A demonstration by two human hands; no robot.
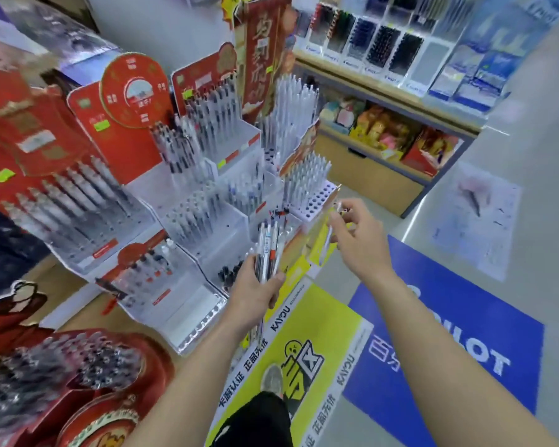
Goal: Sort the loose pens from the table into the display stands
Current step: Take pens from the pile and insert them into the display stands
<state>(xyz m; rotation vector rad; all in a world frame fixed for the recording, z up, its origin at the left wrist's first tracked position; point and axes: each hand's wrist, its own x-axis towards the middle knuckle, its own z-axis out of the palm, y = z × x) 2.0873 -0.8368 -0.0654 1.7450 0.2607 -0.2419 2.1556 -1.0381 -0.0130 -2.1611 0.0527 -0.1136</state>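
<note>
White plastic, slim and pale: that was the single pen (327, 243) my right hand (360, 243) pinched between thumb and curled fingers (352, 206). It hung roughly upright, just off the front right corner of the display stands (207, 221). My left hand (255, 295) was wrapped round a bundle of pens (267, 250), fingers closed about their lower halves, tips fanned upward over the clear front compartments. I could see no other loose pens on the bench (41, 275) from this angle.

The step, as I read it, was seating that one pen. The nearest match looked to be the row of white pens (307, 175) standing in the perforated tray (317, 198), which showed dark, unfilled holes along its front edge.

To do it well, I judged I should bring the pen plumb over one open hole before lowering, since a tilted entry would probably catch the rim or knock a neighbour. A grip near the top would leave the lower end free to find the hole. The left bundle wanted holding low and clear of the tray. The picture was too blurred to tell which way up the pen sat, so I would check that against the standing row.
</note>
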